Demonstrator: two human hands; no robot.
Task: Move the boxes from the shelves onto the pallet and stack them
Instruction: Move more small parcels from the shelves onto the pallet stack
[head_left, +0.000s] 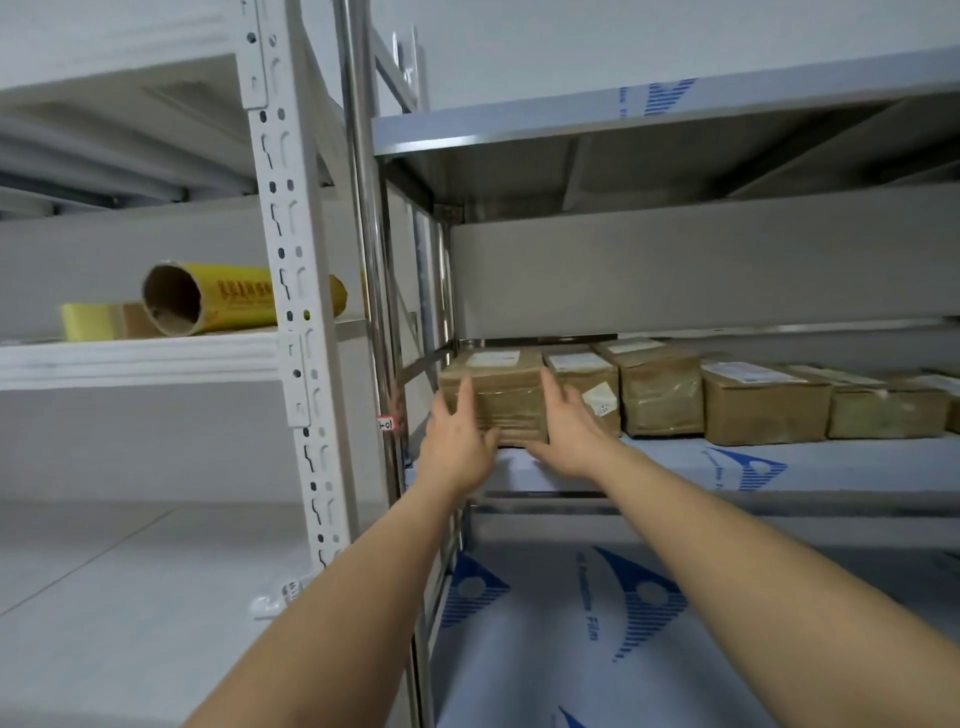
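Reaching forward with both bare arms, I have my hands at the leftmost cardboard box (493, 395) in a row of boxes on a metal shelf (675, 462) covered in white film with blue logos. My left hand (457, 436) lies flat against the box's left front corner, fingers straight and together, pointing up along the cardboard, the thumb low near the box's bottom edge. My right hand (569, 431) presses the box's right side, fingers straight and slightly spread, with the tips slipping into the narrow gap between this box and the second box (587, 384) just past them. Neither hand is curled round anything; both are held wide and flat, with the box between my two palms. The box sits at the shelf's back left corner, its top bearing a white label, its front wrapped in clear tape.

Beyond my right fingertips the row runs on to the right: a third box (657, 389), then a wider fourth box (763, 405), then more boxes (888, 410), all touching or nearly so. To the left of my left fingers stands a white perforated upright (296, 312), and past it, on a white shelf (140, 358), lies a yellow roll on a cardboard tube (228, 304).
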